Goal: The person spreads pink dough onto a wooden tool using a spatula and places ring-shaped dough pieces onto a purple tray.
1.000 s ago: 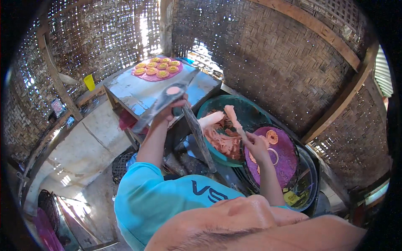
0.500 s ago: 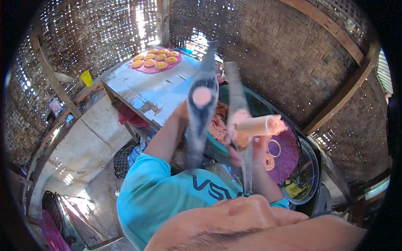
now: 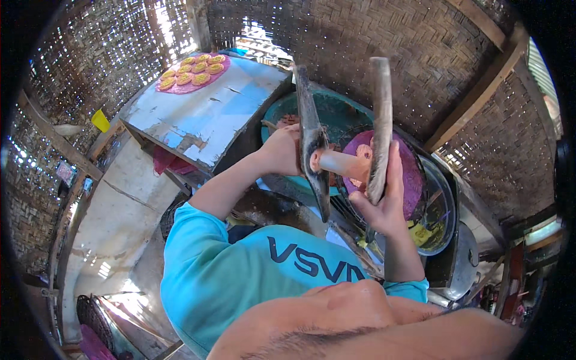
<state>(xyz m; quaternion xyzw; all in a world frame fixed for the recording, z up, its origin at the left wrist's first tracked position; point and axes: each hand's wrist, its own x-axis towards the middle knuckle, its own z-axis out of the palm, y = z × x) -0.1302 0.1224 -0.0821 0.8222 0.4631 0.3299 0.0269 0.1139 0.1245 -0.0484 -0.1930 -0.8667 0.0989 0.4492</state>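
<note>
My left hand (image 3: 282,149) is closed on a dark wooden bar (image 3: 309,114), one half of a hand-held dough press; its fingers are partly hidden behind the wood. The bar has a round socket at its middle. My right hand (image 3: 389,201) grips the press's other, paler bar (image 3: 380,120), thumb in front and fingers along the far side. Between the two bars runs a pale cylinder (image 3: 343,164). Below lies a round tray with a purple sheet (image 3: 414,192), carrying pink dough coils (image 3: 363,151) partly hidden by the press. A teal tub (image 3: 336,105) with some pink dough stands behind.
A worn blue-white table (image 3: 180,123) at the left bears several yellow-and-pink noodle-like rounds (image 3: 193,69) on a pink sheet. A yellow cup (image 3: 100,120) is by the left wall. A basin (image 3: 441,225) with yellow stuff and a metal pot (image 3: 462,264) stand at right. Woven walls enclose the space.
The two press halves, held apart and blurred before, now line up with the cylinder between them. The cylinder's dough-filled end no longer sticks out to the right. The view has shifted slightly.
</note>
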